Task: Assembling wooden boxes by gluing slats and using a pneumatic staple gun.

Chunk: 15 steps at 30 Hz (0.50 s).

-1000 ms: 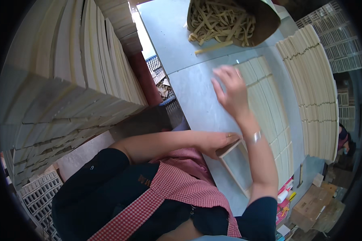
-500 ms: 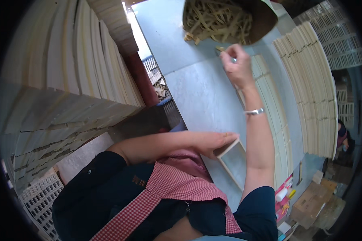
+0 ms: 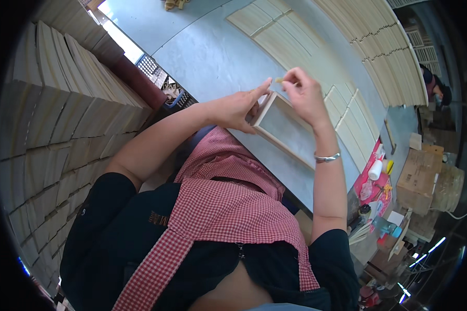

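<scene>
1. A person in a dark top and a red-checked apron (image 3: 228, 217) works at a pale grey worktop (image 3: 213, 57), seen from above the head; the shallow wooden frame (image 3: 288, 129) held at the worktop's near edge is the landmark here.
2. The left hand (image 3: 241, 109) grips the frame's far-left corner, fingers curled around the rail and the forefinger stretched out straight along its top.
3. The right hand (image 3: 303, 96) hovers just above the frame's far end, thumb and forefinger pressed together on a small pale wooden piece (image 3: 278, 80); the other fingers are loosely curled.
4. The small piece sits just beyond the frame's far corner, between the two hands and close to the left forefinger's tip; whether it touches the frame cannot be told.
5. A silver bracelet (image 3: 327, 157) circles the right wrist, directly to the right of the frame.
6. The frame is tilted, its near long rail jutting out over the worktop's edge toward the apron.
7. Beyond and to the right of the frame, flat pale wooden panels (image 3: 301, 49) lie in rows on the worktop.
8. Farther right of the frame, a long curved bank of stacked frames (image 3: 384, 57) runs along the worktop's far side.
9. Well to the left of the frame, tall stacks of wooden boards (image 3: 62, 114) rise beside the person.
10. To the lower right of the frame, a white bottle (image 3: 375, 170) stands on a red packet.
</scene>
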Motion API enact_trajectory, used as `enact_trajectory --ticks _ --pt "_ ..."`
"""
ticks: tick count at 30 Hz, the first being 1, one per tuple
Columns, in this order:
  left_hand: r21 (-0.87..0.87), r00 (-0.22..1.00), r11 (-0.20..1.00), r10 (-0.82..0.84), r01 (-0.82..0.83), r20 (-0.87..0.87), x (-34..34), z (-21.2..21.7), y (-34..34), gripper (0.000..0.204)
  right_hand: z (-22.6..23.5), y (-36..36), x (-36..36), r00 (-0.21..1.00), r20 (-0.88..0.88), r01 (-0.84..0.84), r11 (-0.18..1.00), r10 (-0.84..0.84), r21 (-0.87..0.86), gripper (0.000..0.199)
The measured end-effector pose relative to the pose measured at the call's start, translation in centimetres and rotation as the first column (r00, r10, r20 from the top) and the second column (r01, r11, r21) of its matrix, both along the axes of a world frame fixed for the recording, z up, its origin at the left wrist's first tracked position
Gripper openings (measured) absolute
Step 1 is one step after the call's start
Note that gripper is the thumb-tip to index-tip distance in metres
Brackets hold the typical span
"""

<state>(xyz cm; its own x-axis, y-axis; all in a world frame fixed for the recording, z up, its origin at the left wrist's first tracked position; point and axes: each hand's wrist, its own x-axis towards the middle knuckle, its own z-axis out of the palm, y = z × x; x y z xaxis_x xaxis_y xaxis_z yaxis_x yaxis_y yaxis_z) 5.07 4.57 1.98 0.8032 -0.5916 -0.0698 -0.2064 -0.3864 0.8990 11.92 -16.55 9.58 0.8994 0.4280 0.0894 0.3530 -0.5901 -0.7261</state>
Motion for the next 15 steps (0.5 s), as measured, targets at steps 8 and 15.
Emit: enact_trajectory --ticks 8,15 --pt "-0.07 0.998 0.997 0.032 -0.029 0.053 -0.3 0.4 0.3 0.127 0.5 0.6 -2.7 0.984 -0.092 -0.159 0.986 0.155 -0.041 0.005" --pt "-0.005 0.999 1.0 -0.026 0.027 0.044 0.4 1.1 0.4 0.11 0.9 0.4 -6.3 0.987 -0.118 -0.116 0.99 0.107 -0.078 0.007"
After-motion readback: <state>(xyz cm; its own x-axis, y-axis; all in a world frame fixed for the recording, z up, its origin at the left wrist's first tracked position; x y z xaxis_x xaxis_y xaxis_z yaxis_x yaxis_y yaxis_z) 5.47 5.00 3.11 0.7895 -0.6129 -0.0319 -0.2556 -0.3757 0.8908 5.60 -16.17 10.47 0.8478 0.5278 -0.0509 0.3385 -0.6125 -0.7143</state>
